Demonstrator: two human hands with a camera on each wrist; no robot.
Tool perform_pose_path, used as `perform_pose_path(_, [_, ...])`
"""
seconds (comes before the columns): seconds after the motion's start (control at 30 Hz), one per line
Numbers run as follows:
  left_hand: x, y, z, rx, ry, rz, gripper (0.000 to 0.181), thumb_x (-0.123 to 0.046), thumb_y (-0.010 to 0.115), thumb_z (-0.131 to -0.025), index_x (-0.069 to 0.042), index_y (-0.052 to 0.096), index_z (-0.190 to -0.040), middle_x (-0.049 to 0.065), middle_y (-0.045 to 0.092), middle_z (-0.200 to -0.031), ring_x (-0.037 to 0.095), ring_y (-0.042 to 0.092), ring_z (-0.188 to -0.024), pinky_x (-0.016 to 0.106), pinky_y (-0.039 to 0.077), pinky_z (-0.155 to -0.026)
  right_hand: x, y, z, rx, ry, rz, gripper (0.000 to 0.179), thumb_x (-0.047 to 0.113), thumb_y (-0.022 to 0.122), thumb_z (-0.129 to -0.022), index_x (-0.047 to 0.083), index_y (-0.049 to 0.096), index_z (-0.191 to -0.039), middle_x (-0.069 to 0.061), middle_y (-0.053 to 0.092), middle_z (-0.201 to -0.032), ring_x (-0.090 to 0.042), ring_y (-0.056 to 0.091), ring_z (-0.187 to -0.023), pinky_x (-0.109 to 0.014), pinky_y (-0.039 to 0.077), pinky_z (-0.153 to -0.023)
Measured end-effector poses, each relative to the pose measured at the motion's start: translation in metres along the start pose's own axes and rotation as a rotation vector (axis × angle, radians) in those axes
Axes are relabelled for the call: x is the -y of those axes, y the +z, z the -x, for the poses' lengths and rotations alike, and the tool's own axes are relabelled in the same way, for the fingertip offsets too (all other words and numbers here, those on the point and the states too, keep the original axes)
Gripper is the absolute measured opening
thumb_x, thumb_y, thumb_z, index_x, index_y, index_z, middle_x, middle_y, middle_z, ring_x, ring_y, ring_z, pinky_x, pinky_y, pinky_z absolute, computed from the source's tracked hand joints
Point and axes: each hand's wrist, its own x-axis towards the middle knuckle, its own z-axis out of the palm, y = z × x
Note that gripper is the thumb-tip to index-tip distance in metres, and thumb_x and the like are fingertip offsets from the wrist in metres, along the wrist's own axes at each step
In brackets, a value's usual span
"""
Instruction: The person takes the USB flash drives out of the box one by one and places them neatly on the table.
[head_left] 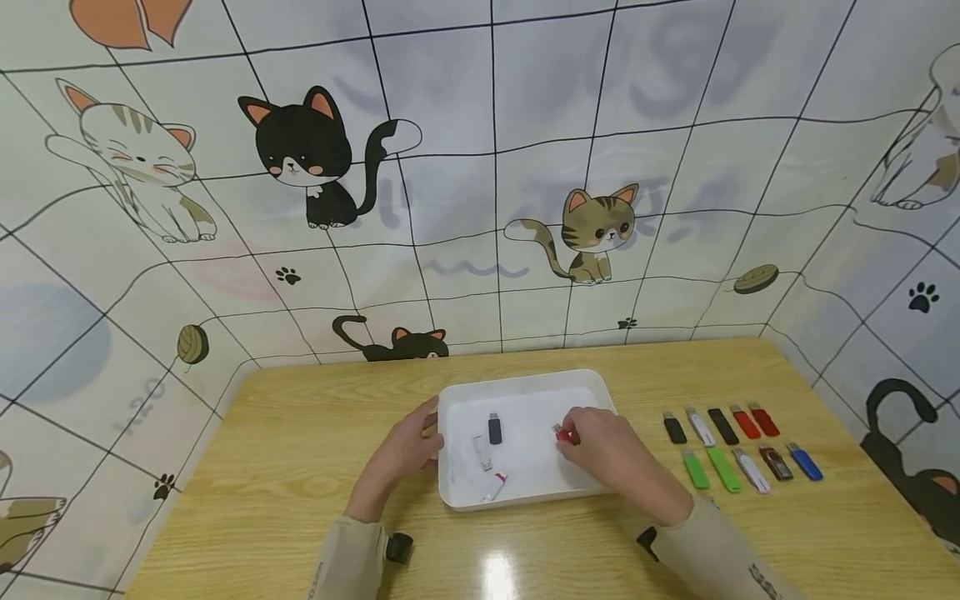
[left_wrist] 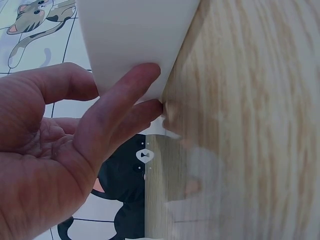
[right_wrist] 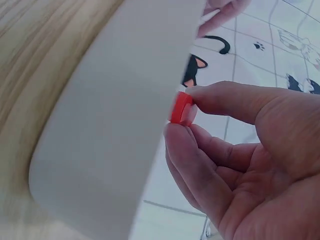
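Note:
A white tray (head_left: 525, 496) rests on the table. My left hand (head_left: 408, 446) touches its left end; in the left wrist view its fairly straight fingers (left_wrist: 117, 107) lie against the outside wall. Over the tray's right part, my right hand (head_left: 607, 446) pinches a red USB flash drive (head_left: 562, 434) between thumb and fingertips, as the right wrist view shows the red drive (right_wrist: 181, 107) just past the tray's rim. Inside the tray lie a black USB flash drive (head_left: 495, 430), a whitish, clear-looking one (head_left: 482, 452) and a white-and-red one (head_left: 495, 486).
Right of the tray, several USB flash drives form two rows on the wooden table (head_left: 300, 467), among them a red one (head_left: 764, 419), a green one (head_left: 723, 470) and a blue one (head_left: 805, 462). A cat-patterned cloth (head_left: 465, 192) walls the table's back and sides.

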Motion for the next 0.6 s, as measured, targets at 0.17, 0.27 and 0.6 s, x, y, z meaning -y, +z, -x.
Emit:
perform_pose_path(0.17, [0.000, 0.000, 0.000, 0.001, 0.004, -0.014, 0.070, 0.006, 0.051, -0.094, 0.006, 0.028, -0.160, 0.033, 0.047, -0.151, 0.039, 0.067, -0.116, 0.043, 0.064, -0.071, -0.010, -0.014, 0.012, -0.028, 0.007, -0.047, 0.010, 0.013, 0.078, -0.091, 0.008, 0.070, -0.091, 0.003, 0.060, -0.076, -0.014, 0.051, -0.066, -0.029, 0.044, -0.058])
perform_pose_path(0.27, [0.000, 0.001, 0.000, -0.002, -0.005, -0.022, 0.070, 0.005, 0.052, -0.094, 0.006, 0.028, -0.160, 0.033, 0.047, -0.151, 0.039, 0.067, -0.116, 0.043, 0.064, -0.071, -0.014, -0.022, 0.018, -0.036, 0.013, -0.061, 0.010, 0.014, 0.078, -0.091, 0.008, 0.070, -0.093, 0.003, 0.060, -0.076, -0.014, 0.051, -0.065, -0.029, 0.044, -0.057])
perform_pose_path(0.6, [-0.001, 0.000, 0.001, -0.009, -0.019, -0.030, 0.070, 0.004, 0.053, -0.095, 0.007, 0.027, -0.159, 0.034, 0.045, -0.152, 0.043, 0.064, -0.121, 0.046, 0.064, -0.074, -0.036, -0.044, 0.036, -0.109, 0.009, -0.050, 0.014, 0.017, 0.078, -0.091, 0.006, 0.071, -0.095, 0.004, 0.065, -0.080, -0.012, 0.055, -0.070, -0.028, 0.045, -0.056])
